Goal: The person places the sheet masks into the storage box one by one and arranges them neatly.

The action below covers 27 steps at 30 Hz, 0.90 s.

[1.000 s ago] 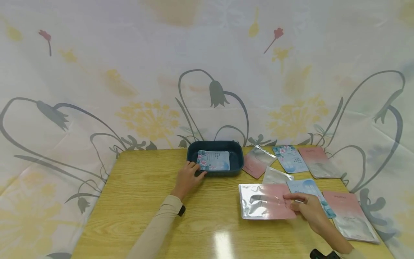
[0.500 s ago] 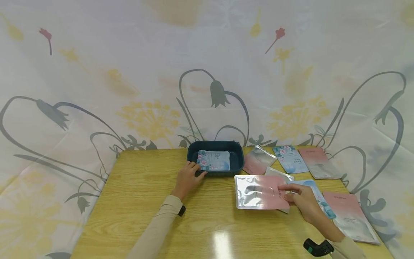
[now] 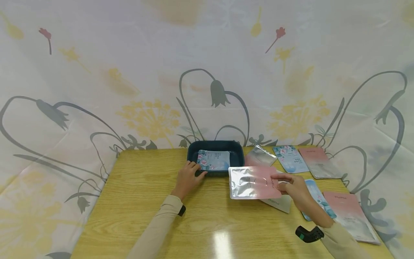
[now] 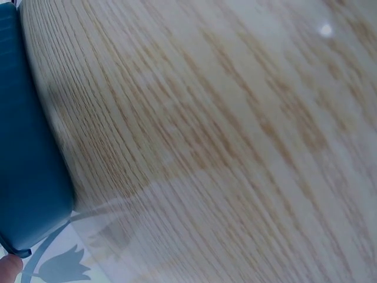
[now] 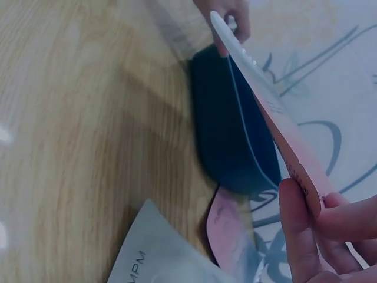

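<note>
My right hand (image 3: pixel 295 192) pinches the end of a pink-and-silver foil sheet-mask packet (image 3: pixel 250 183) between thumb and fingers. In the head view the packet is above the table, its silver end overlapping the front right corner of a dark blue plastic bin (image 3: pixel 237 158). At the bin's front left corner my left hand (image 3: pixel 188 180) grips the rim. Inside the bin lies a light blue floral packet (image 3: pixel 213 160). From the right wrist the held packet (image 5: pixel 277 124) appears almost edge-on, partly covering the bin (image 5: pixel 221 127). Only a fingertip (image 4: pixel 9 268) of the left hand shows in its wrist view.
A silvery packet (image 3: pixel 280 204) lies partly under the held one. Other pink packets (image 3: pixel 346 212) and blue floral packets (image 3: pixel 291 160) are spread over the right side of the wooden table (image 3: pixel 142 187). A floral cloth (image 3: pixel 155 64) hangs behind the table.
My right hand has carried the pink-and-silver packet left and away from me, up to the bin's corner, uncovering more of the silvery packet beneath. My left hand stays at the rim.
</note>
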Each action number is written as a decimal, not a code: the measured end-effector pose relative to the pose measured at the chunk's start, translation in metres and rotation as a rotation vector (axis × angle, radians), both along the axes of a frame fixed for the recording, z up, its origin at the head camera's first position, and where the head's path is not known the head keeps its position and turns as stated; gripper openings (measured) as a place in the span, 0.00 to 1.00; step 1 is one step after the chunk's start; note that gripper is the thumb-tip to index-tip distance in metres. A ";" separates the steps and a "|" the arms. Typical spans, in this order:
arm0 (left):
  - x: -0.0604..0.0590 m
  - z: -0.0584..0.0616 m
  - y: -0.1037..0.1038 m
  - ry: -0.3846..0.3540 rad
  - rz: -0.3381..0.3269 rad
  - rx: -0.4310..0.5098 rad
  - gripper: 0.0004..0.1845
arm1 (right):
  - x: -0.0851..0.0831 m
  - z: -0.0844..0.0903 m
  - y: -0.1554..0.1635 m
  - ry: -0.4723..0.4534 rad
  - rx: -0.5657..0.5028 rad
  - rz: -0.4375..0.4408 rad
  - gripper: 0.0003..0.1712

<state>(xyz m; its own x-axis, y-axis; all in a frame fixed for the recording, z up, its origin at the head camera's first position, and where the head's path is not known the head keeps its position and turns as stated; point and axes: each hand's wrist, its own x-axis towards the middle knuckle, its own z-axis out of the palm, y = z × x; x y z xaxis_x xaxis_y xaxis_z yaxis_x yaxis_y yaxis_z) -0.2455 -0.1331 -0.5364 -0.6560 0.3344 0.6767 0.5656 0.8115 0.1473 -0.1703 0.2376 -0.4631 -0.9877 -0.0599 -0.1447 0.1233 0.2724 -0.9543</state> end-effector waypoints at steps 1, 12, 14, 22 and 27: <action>0.000 0.000 0.000 0.002 0.001 0.000 0.13 | -0.002 0.000 -0.001 0.009 -0.004 0.010 0.20; 0.003 0.004 0.001 -0.002 0.019 -0.007 0.13 | -0.017 0.004 -0.012 0.004 -0.042 0.042 0.21; 0.003 0.004 0.001 -0.005 0.020 -0.008 0.13 | -0.019 0.005 -0.015 -0.009 -0.049 0.032 0.21; 0.002 0.004 0.001 -0.033 0.031 -0.023 0.13 | -0.032 0.005 -0.025 -0.037 -0.109 0.015 0.21; 0.003 0.004 0.001 -0.041 0.022 -0.014 0.13 | -0.041 0.002 -0.031 -0.043 -0.119 0.015 0.21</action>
<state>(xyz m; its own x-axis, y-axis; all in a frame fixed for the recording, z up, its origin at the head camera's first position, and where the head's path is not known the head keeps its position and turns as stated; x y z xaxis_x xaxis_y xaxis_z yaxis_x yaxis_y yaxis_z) -0.2430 -0.1322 -0.5321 -0.6905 0.3289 0.6443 0.5416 0.8255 0.1589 -0.2110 0.2063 -0.4612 -0.9795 -0.0938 -0.1782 0.1619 0.1600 -0.9738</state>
